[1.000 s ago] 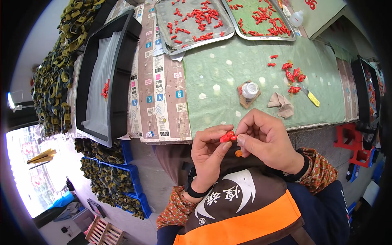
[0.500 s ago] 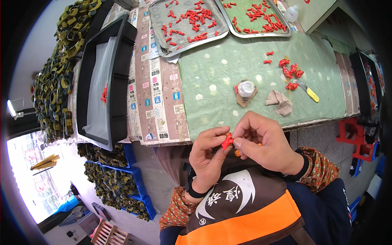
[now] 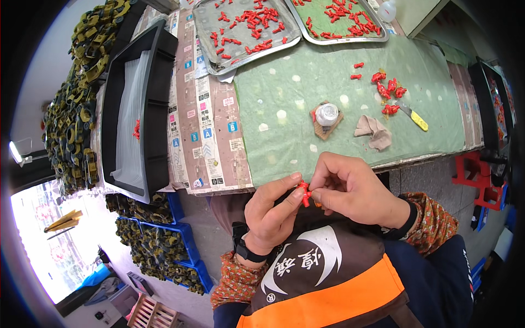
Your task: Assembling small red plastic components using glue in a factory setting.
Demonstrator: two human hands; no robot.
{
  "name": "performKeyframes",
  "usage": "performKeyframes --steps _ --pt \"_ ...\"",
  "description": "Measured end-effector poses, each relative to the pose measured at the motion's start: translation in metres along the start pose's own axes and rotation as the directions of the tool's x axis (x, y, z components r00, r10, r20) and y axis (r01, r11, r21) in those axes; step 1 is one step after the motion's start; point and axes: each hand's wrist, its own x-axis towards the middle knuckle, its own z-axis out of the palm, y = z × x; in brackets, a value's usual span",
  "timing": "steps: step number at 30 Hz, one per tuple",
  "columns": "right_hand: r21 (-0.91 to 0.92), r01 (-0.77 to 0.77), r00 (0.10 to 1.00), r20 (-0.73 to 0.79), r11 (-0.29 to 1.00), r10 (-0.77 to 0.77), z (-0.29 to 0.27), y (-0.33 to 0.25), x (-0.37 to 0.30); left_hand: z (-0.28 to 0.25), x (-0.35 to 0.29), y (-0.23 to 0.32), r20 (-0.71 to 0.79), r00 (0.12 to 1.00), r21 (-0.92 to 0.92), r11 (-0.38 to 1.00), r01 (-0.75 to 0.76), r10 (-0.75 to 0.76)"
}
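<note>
Above my lap, at the near edge of the table, my left hand [image 3: 272, 210] pinches a small red plastic figure piece [image 3: 304, 198] between thumb and fingers. My right hand [image 3: 358, 191] has its thumb and forefinger closed against the right side of that same piece. A bit of orange shows under the right fingertips; its kind is hidden. Just beyond the hands, a small clear jar [image 3: 327, 116] stands on a piece of brown cardboard [image 3: 319, 130]. A crumpled beige cloth [image 3: 373, 132] lies to the right of it.
A yellow-handled knife [image 3: 418, 121] lies beside several red pieces [image 3: 389, 87]. Two metal trays [image 3: 219, 70] [image 3: 350, 39] of red parts stand at the back. A black bin [image 3: 158, 109] with clear plastic sheeting is at the left. Blue crates [image 3: 188, 240] stand below.
The red piece has turned in the fingers, and a limb-like end now points down. My left hand has shifted slightly left. The right hand stays at the piece.
</note>
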Motion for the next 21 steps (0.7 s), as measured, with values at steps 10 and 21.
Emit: performKeyframes --steps 10,21 --pt "0.062 -0.100 0.994 0.041 0.993 0.098 -0.005 0.003 0.003 0.002 0.000 -0.001 0.028 0.999 0.019 0.999 -0.027 0.026" --pt "0.079 -0.178 0.982 0.082 0.981 0.172 -0.011 0.006 0.007 -0.003 0.003 0.000 0.130 0.989 0.094 0.993 -0.076 0.063"
